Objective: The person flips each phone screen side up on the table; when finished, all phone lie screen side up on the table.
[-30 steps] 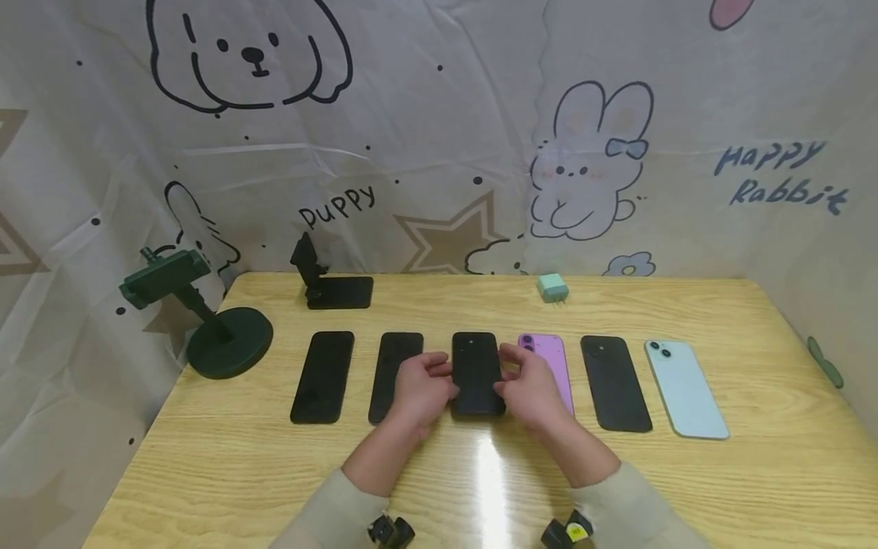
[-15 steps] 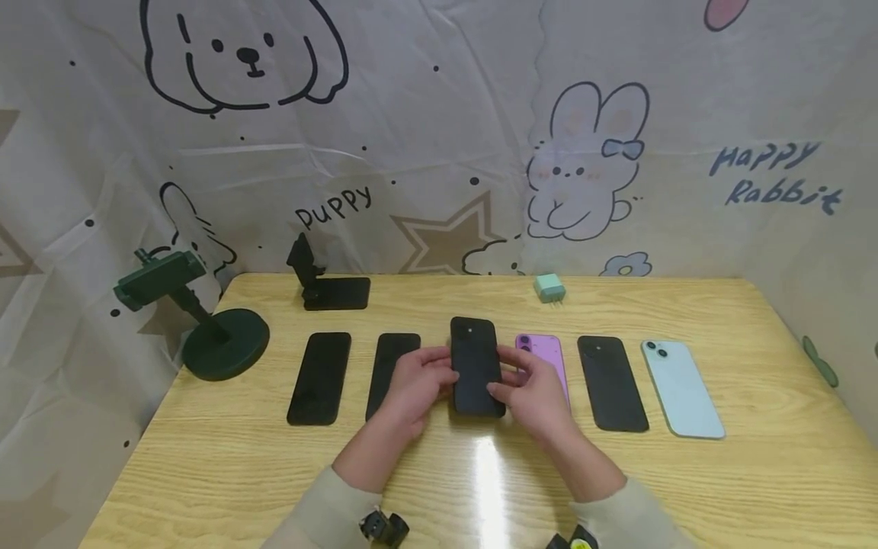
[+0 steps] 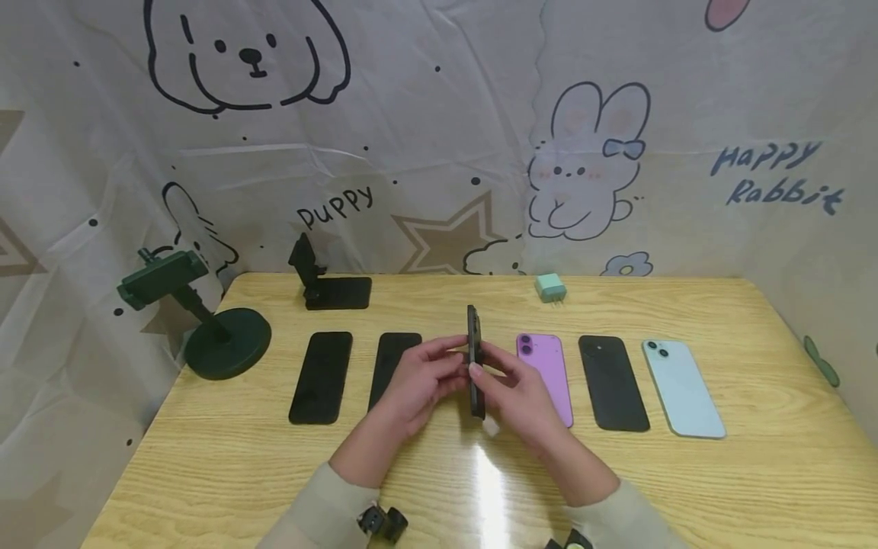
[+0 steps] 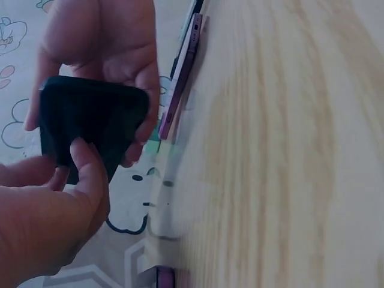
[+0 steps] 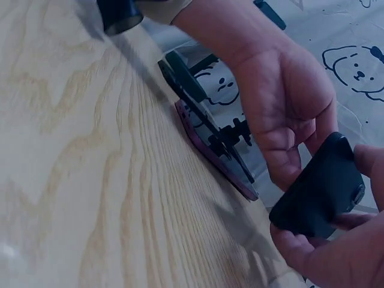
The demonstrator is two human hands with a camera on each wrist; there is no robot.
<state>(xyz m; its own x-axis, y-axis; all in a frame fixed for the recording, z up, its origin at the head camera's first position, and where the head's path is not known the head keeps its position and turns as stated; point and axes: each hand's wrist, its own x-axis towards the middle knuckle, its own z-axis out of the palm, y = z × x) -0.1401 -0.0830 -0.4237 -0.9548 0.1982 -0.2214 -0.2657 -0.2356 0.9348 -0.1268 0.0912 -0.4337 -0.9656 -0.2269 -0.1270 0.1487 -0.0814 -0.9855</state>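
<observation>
A black smartphone (image 3: 474, 324) stands nearly edge-on to the head view, raised off the table between both hands. My right hand (image 3: 519, 393) grips it from the right, thumb on its near side. From the left, the curled fingers of my left hand (image 3: 423, 383) hold its other side. The left wrist view shows the phone's dark face (image 4: 93, 108) with a left fingertip on it. A camera bump shows on the smartphone (image 5: 324, 186) in the right wrist view. Fingers partly hide it in each view.
Other phones lie in a row: two black ones (image 3: 321, 377) at left, then purple (image 3: 546, 381), dark grey (image 3: 613, 383) and pale blue (image 3: 684, 390). Behind are a green phone stand (image 3: 226, 345), a black folding stand (image 3: 341, 293) and a mint plug charger (image 3: 551, 287).
Both hands lifted the black smartphone off the table from its place in the row. It has turned from back-up to edge-on, and the right hand moved left with it.
</observation>
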